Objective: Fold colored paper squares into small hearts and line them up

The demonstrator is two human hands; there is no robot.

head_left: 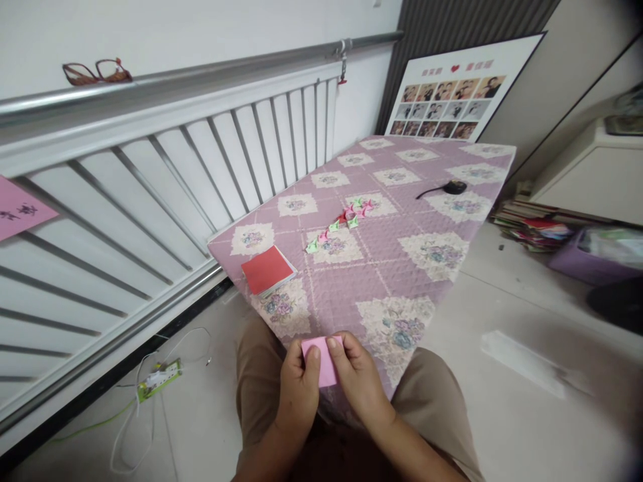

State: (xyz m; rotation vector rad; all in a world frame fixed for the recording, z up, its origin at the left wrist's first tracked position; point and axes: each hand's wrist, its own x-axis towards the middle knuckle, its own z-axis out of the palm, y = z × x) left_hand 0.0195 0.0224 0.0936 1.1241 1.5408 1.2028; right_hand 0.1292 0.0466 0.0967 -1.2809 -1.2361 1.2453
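Between my two hands is a pink square of paper (327, 372), held over the near corner of the table. My left hand (299, 385) grips its left side, thumb on top and fingers underneath. On the right side my right hand (360, 375) pinches it the same way. Whether the paper is a single sheet or folded in layers, I cannot tell. A stack of paper squares with a red sheet on top (268, 269) lies at the table's left edge. Further back sits a group of small folded paper pieces (334, 226) in green, pink and red.
The table wears a purple floral cloth (346, 288). Toward its far right lies a black round object with a cord (455, 187). A white railing (251, 140) runs along the left, with glasses (98, 72) on top. A power strip (159, 380) with cables rests on the floor.
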